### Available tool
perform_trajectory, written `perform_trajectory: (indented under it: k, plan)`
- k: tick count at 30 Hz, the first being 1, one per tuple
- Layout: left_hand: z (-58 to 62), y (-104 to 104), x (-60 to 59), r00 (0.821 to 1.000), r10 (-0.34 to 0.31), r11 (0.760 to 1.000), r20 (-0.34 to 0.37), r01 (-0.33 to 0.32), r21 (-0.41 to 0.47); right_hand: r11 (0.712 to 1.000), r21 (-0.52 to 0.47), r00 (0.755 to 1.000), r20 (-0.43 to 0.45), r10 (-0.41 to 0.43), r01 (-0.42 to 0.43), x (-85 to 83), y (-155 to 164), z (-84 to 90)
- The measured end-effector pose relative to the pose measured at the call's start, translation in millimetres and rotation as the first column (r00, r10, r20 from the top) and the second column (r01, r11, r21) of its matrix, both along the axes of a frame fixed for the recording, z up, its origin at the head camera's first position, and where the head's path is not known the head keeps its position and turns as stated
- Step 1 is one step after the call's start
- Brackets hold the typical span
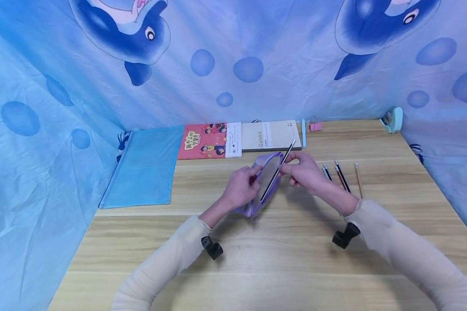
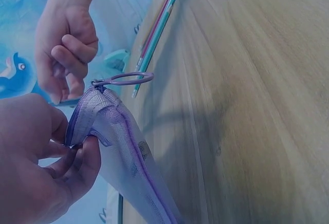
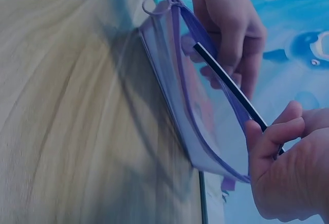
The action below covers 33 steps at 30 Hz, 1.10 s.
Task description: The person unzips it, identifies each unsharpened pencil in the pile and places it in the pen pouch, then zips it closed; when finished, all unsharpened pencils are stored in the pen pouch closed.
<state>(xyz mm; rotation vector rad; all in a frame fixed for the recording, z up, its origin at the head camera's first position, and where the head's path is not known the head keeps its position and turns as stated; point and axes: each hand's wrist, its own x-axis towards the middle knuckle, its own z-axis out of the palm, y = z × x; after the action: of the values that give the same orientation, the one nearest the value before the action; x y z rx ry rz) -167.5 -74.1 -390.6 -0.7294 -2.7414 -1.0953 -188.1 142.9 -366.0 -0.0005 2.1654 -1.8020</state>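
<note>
Left hand [image 1: 241,186]: fingers pinching the edge of the purple pouch [image 3: 160,62]. Right hand [image 1: 305,172]: fingers pinching the black pencil [image 3: 230,86], slanted across the pouch's open mouth, above the counter [image 1: 257,268]. Risk: slack left pinch could let the soft mouth sag, snagging the pencil.

Blue folder [image 1: 144,168], red book [image 1: 206,142], Gambit notepad [image 1: 284,134], pink clip [image 1: 315,127], mint gadget [image 1: 395,120], cartoon backdrop [image 1: 280,43], wooden tabletop [image 1: 272,268]
</note>
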Motion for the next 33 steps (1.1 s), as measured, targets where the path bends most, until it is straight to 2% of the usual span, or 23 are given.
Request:
perform_trajectory:
  k: [9, 18, 26, 33]
  plan:
    - [-1.4, 2, -0.2, 1.000, 0.016, 1.000, -0.014, -0.016, -0.018, 0.998, -0.059, 0.998, 0.054, 0.009, -0.006, 8.8, -18, -12.8]
    - [-2.4, 2, -0.3, 1.000, 0.022, 1.000, -0.009, -0.022, -0.007, 1.000, -0.011, 0.998, 0.060, 0.016, -0.015, 14.9, -29, -20.7]
    - [-1.3, 4, -0.2, 1.000, 0.019, 0.999, -0.009, -0.019, -0.031, 1.000, 0.013, 0.998, 0.052, 0.026, -0.027, 8.9, -33, -25.9]
    - [0.0, 4, -0.6, 1.000, 0.024, 1.000, 0.012, -0.024, -0.006, 0.999, 0.019, 0.998, 0.047, 0.029, -0.030, 6.6, -30, -23.2]
